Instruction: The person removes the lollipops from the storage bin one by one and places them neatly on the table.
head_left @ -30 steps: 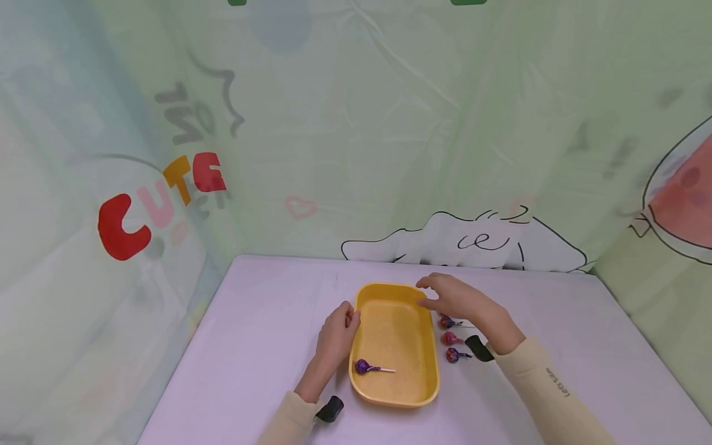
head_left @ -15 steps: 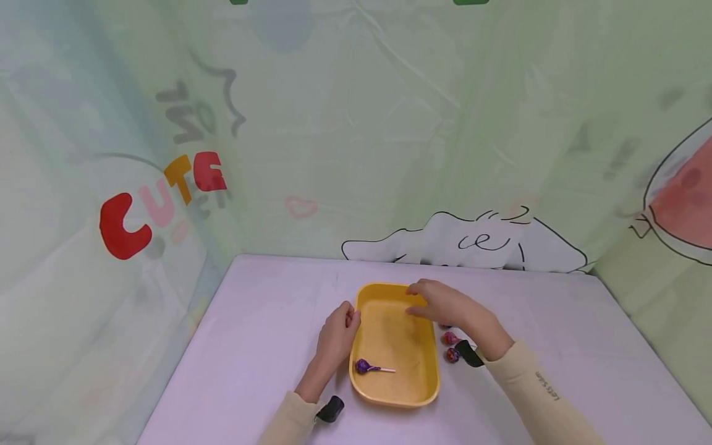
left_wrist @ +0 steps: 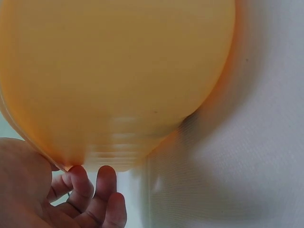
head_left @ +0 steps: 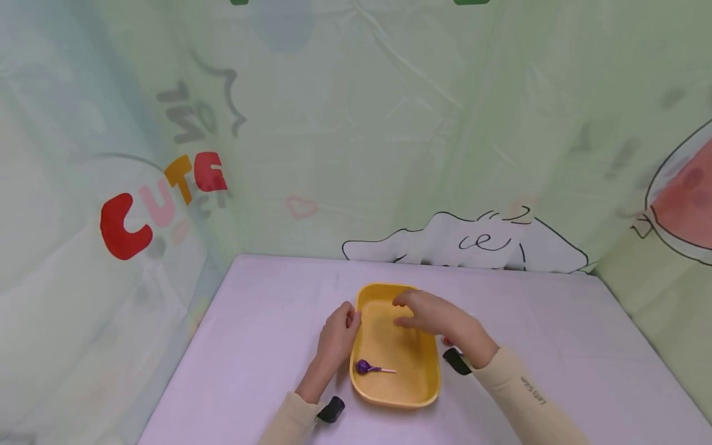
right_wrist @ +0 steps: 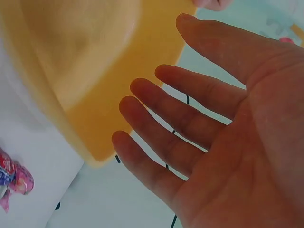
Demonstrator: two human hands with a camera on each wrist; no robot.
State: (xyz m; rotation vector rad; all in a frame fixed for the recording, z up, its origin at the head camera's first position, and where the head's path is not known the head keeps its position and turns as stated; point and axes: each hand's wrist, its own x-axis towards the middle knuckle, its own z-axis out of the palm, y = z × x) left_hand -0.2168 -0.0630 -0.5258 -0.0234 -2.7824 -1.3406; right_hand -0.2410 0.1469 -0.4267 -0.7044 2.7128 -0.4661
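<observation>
A shallow yellow tray [head_left: 395, 346] with rounded corners stands on the table. My left hand [head_left: 335, 335] pinches its left rim; in the left wrist view, the thumb and forefinger [left_wrist: 80, 183] meet at the tray's edge. Near the front of the tray lies a purple-wrapped lollipop [head_left: 363, 367], its white stick pointing right. Over the back right part of the tray is my right hand [head_left: 435, 314], its fingers spread and slightly bent. The right wrist view shows that palm [right_wrist: 237, 156] holding nothing.
Right of the tray, a red wrapped lollipop [head_left: 447, 340] peeks out from under the right wrist, which hides the others there. A shiny red, blue and pink wrapper [right_wrist: 16, 175] shows in the right wrist view. A printed curtain [head_left: 345, 154] rises behind the white table [head_left: 267, 321].
My right hand has moved left from the tray's right rim to over its inside, its forearm now covering most of the lollipops on the right. The left hand and tray have stayed put.
</observation>
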